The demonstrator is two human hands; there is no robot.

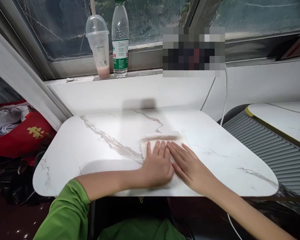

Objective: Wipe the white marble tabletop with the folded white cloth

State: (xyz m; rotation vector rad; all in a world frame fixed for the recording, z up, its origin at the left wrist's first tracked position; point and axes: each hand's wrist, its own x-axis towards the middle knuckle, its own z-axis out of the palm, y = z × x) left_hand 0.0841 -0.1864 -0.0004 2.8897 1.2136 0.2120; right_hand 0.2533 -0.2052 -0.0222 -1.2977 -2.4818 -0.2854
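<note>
A white cloth (165,137), slightly blurred, lies on the white marble-patterned table (97,133) near its front middle. Flat on the cloth rests my left hand (158,165), its fingers stretched out and pointing away from me. My right hand (188,165) presses on the cloth's right part, fingers extended and angled toward the left hand. The two hands meet near the index fingers. Much of the cloth is hidden under both palms.
On the window ledge behind the table stand a plastic cup (98,50) with a pink drink and a water bottle (120,43). A white cable (226,96) hangs at the right. A red bag (27,133) with clothes sits at the left; a grey ribbed panel (262,143) is at the right.
</note>
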